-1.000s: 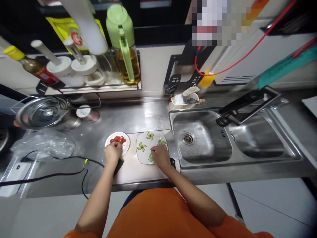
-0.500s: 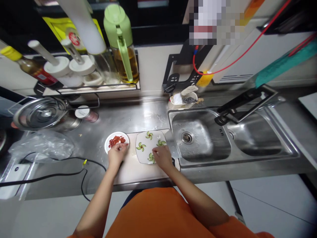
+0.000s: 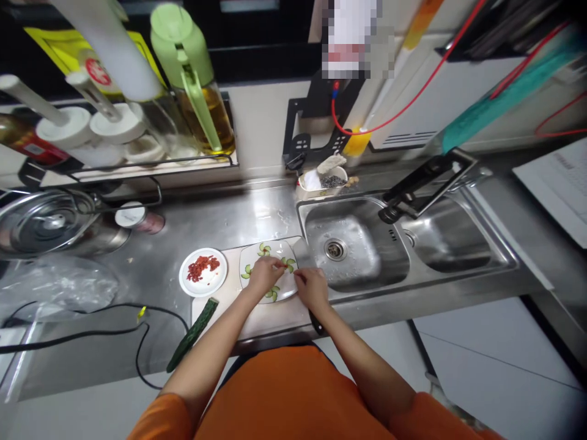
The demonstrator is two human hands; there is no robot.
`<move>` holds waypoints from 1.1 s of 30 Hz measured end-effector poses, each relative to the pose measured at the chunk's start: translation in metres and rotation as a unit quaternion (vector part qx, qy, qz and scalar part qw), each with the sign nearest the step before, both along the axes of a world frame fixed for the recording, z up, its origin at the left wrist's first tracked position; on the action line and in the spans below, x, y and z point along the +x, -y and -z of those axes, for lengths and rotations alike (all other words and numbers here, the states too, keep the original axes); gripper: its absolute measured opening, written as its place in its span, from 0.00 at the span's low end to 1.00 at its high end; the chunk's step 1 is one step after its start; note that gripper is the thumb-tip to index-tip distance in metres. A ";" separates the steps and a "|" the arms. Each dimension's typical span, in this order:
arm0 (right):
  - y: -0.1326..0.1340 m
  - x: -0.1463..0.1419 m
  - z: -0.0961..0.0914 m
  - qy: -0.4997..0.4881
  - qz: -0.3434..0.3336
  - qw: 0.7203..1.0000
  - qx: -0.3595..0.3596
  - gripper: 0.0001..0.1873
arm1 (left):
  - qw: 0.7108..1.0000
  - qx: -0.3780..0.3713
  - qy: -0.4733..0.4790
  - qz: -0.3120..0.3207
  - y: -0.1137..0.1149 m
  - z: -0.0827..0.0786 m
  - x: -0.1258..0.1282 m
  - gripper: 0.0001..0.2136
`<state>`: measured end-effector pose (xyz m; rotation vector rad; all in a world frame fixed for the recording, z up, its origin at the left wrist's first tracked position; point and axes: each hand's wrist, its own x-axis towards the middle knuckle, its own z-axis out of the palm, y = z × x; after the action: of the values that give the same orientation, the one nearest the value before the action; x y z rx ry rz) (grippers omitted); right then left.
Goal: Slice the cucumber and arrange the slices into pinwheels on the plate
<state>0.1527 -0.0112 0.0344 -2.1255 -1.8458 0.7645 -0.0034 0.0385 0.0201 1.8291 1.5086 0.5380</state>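
A square white plate (image 3: 244, 256) lies on the cutting board (image 3: 275, 322), set with green cucumber slices (image 3: 271, 294) in fan-shaped groups with red centres. Over its right part, my left hand (image 3: 265, 275) is closed in a pinch, a small red piece like a goji berry (image 3: 282, 266) at its fingertips. My right hand (image 3: 313, 287) is beside it at the plate's right edge, fingers pinched; anything in them is hidden. Left of it stands a round white plate (image 3: 184, 282) of red goji berries (image 3: 200, 267). A whole cucumber (image 3: 192, 336) lies by my left forearm.
A knife with a black handle (image 3: 316, 322) lies at the board's right edge, partly under my right hand. The double sink (image 3: 362, 244) is to the right. A black cable (image 3: 151, 308), plastic bag (image 3: 59, 287) and lidded pot (image 3: 50, 223) are left. Bottles stand on the rack (image 3: 151, 168).
My left hand has moved right, from the small plate of berries to the square plate, uncovering the cucumber. My right hand has shifted toward the square plate's right edge. The view has swung right.
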 end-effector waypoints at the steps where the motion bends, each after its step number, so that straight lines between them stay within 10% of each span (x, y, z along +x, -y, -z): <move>1: 0.000 0.001 0.001 0.000 0.005 1.000 -0.002 0.11 | 1.000 0.002 -0.008 0.014 -0.002 0.003 0.002 0.03; 33: -0.014 -0.001 0.006 -0.009 -0.012 1.000 -0.006 0.10 | 0.999 0.013 -0.014 0.050 -0.012 0.018 0.005 0.05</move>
<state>0.1517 0.0031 0.0284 -2.1011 -1.8656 0.7996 0.0017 0.0506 0.0018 1.9282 1.4251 0.4861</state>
